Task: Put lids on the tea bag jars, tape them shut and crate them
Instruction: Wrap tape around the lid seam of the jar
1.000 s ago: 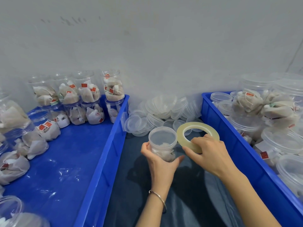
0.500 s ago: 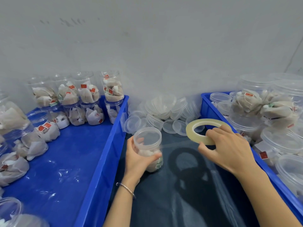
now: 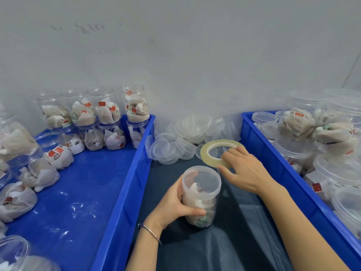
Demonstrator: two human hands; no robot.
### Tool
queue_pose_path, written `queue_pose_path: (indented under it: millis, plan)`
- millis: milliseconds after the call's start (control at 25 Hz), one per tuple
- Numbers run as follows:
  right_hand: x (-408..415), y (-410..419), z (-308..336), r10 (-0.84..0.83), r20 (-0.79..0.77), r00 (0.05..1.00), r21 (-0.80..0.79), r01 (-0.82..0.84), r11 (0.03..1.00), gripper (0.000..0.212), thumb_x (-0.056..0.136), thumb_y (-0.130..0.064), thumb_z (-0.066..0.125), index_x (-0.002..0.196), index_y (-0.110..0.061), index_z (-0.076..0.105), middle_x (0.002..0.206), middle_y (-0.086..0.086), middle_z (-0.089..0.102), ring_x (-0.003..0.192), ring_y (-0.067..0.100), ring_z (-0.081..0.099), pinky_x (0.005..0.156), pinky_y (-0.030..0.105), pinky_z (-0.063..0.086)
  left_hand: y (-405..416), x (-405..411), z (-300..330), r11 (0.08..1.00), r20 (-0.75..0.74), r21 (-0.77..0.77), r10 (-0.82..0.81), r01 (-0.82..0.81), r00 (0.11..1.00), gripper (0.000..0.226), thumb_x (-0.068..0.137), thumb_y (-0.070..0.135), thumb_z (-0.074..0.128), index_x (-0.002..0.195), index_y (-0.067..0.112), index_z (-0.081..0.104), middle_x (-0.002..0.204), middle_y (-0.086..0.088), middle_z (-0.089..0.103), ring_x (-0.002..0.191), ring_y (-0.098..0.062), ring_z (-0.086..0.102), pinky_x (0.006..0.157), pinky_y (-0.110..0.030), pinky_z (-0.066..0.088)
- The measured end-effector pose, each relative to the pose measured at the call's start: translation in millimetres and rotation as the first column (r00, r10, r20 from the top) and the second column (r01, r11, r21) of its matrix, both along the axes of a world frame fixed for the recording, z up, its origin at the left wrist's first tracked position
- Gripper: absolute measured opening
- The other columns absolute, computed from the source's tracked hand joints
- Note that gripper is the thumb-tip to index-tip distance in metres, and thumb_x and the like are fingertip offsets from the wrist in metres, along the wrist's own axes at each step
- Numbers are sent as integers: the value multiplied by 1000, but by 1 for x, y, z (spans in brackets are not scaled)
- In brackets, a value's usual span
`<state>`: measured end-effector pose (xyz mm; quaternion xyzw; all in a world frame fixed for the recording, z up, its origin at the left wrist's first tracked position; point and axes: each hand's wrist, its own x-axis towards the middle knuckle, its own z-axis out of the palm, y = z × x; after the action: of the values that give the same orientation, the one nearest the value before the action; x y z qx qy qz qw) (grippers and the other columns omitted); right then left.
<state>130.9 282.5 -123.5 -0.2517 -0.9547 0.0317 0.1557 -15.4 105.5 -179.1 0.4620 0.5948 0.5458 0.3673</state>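
Note:
A clear plastic jar (image 3: 201, 194) of tea bags stands on the dark surface between two blue crates, with a clear lid on top. My left hand (image 3: 173, 206) grips its side, thumb across the front. My right hand (image 3: 244, 171) holds a pale yellow tape roll (image 3: 212, 156) by its near edge, just behind and right of the jar; the roll is tilted up toward the wall.
A left blue crate (image 3: 125, 192) holds open jars of tea bags (image 3: 109, 118), stacked at the back. A right blue crate (image 3: 273, 163) is filled with lidded jars (image 3: 316, 130). Loose clear lids (image 3: 187, 137) are heaped against the grey wall.
My left hand has brought the jar from beside the left crate back toward the middle. My right hand with the tape roll has drawn closer to the jar.

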Motion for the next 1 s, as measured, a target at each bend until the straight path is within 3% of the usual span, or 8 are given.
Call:
queue_pose_path:
  millis: [120,280,400,480,560,680,800,1000]
  plan:
    - [-4,-4,-1,73,-14,997,-58,-74,996,32,96,-48,41,94,-19,53,100,-8,53,101,13,41,74,30,40,-3,-7,12,994,-104,-108,-7,-5,995,96,58,0,89,135,32,41,128,2,40,119,-5,51,97,-25,48]
    - [-1,-7,-4,114,-84,990,-165,-126,978,28,96,-45,44,93,-19,55,101,-7,55,101,13,45,75,30,43,-9,-12,34,978,-249,-201,-1,-51,969,118,61,3,88,147,43,17,133,12,49,119,1,53,96,-24,49]
    - [3,-8,-1,122,-99,988,-136,-135,981,30,94,-48,46,90,-21,57,86,-10,54,84,10,46,65,27,38,-3,1,57,934,-645,-323,-100,-151,758,113,66,26,86,150,30,11,145,8,30,134,-13,33,106,-30,37]
    - [3,-10,2,136,-92,986,-107,-145,984,32,92,-50,48,83,-21,57,75,-11,51,78,9,45,61,26,31,12,17,67,873,-694,-437,-173,-217,699,121,64,52,80,152,27,1,143,0,20,135,-22,23,105,-40,35]
    - [3,-10,5,134,-59,989,-61,-137,989,31,91,-50,49,79,-21,55,69,-12,46,77,9,43,61,27,28,26,36,73,843,-711,-442,-121,-307,693,110,68,67,69,149,20,11,138,-4,24,133,-26,23,103,-47,37]
    - [10,-4,10,83,-21,996,-81,-85,993,34,87,-55,52,76,-23,51,75,-11,48,82,10,45,61,30,36,31,36,77,865,-708,-366,-20,-344,706,75,79,52,67,136,20,30,135,-1,29,132,-22,24,103,-49,37]
    - [24,4,10,79,-55,995,-133,-86,987,47,83,-63,54,73,-18,50,76,-10,50,85,4,42,62,29,43,24,10,90,853,-640,-488,-204,-187,741,79,81,41,70,144,26,26,145,3,28,136,-20,21,108,-42,32]
    - [18,1,3,57,-33,998,-42,-58,997,31,90,-49,46,83,-19,49,86,-12,52,92,8,43,61,26,38,31,11,103,781,-645,-601,-350,-167,680,69,83,19,64,142,25,28,149,6,28,140,-29,14,105,-47,32]
